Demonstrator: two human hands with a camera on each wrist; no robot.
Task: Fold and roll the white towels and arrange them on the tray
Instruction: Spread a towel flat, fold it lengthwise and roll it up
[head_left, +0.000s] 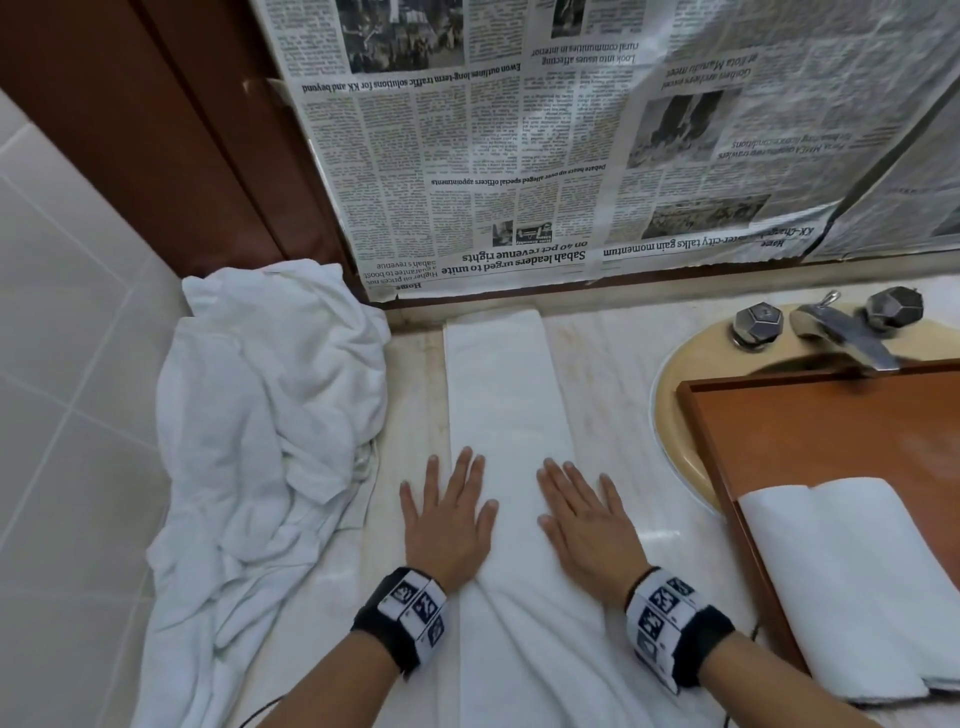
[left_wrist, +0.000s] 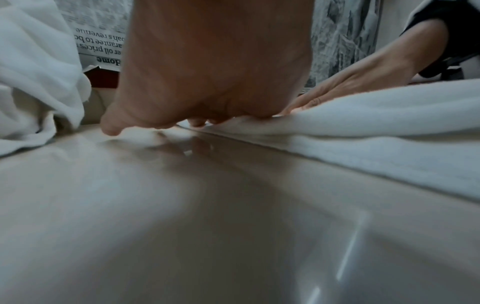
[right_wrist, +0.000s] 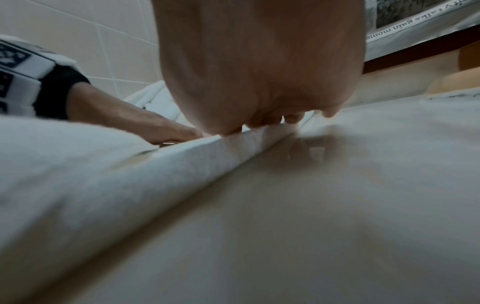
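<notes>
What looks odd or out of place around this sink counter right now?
Newspaper sheets hang upside down over the wall behind the counter. The wooden tray sits over the sink basin rather than on the countertop. A heap of unfolded white towels spills off the counter's near edge.

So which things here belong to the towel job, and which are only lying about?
Part of the job:
folded towel under both hands
left hand
right hand
towel heap
tray
rolled towels on the tray

Only lying about:
newspaper
tap
sink
</notes>
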